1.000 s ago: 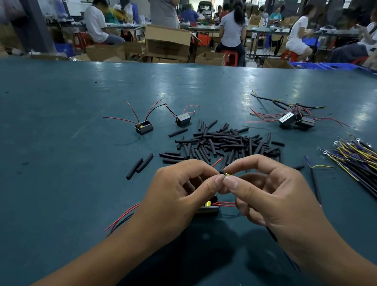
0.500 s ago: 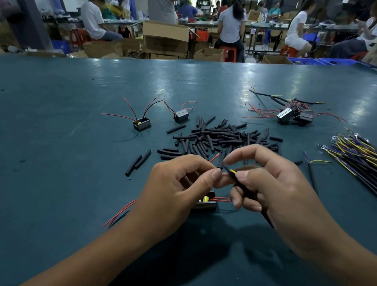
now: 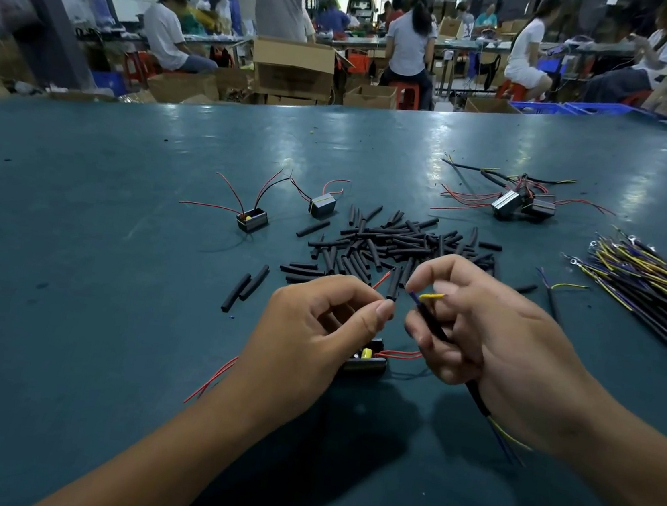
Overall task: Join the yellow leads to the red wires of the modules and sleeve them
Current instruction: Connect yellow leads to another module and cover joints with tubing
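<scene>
The left hand [image 3: 316, 326] pinches a red wire [image 3: 381, 280] that already carries a black sleeve [image 3: 394, 284], its grip closed on the wire just below the sleeve; the right hand [image 3: 494, 335] has its grip clamped round a black cable [image 3: 434, 326] whose yellow lead [image 3: 432, 296] pokes out toward 9 o'clock, close to the sleeve but not touching it. The module [image 3: 364, 361] these red wires come from lies on the tabletop [image 3: 70, 262] under the left hand. My judgement: the join is not yet made, and the loose sleeve could slip down the thin wire or off its end if the pinch eases; the 2 bare tips could also miss each other, being fine and springy. Room is tight at 12 o'clock, where the sleeve pile [image 3: 396, 243] lies near the knuckles, and at 3 o'clock lies the bundle of spare leads [image 3: 654, 292]. Toward 6 and 9 o'clock the hands have freer room.
</scene>
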Motion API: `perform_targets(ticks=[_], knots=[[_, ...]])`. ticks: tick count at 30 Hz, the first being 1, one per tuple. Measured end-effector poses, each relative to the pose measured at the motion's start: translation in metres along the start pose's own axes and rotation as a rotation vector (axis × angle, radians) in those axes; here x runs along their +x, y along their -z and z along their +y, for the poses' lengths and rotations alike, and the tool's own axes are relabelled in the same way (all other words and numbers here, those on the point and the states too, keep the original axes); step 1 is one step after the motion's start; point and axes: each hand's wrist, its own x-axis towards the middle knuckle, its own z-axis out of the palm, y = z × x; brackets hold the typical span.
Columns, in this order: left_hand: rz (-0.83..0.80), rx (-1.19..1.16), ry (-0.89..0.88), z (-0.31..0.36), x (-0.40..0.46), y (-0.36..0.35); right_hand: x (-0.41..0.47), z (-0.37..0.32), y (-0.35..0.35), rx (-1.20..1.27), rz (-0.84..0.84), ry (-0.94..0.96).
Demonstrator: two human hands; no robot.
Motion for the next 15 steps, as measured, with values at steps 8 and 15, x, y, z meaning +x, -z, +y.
perform_targets(ticks=[8, 15], knots=[[-0.016, 0.014, -0.030, 0.0001, -0.0005, -0.0005, -0.0013, 0.0035, -0.0001, -0.038, -0.022, 0.008], [-0.016, -0.004, -0.028, -0.0025, -0.0006, 0.0001, -0.0010, 0.0036, 0.0001, 0.003, 0.044, 0.063]])
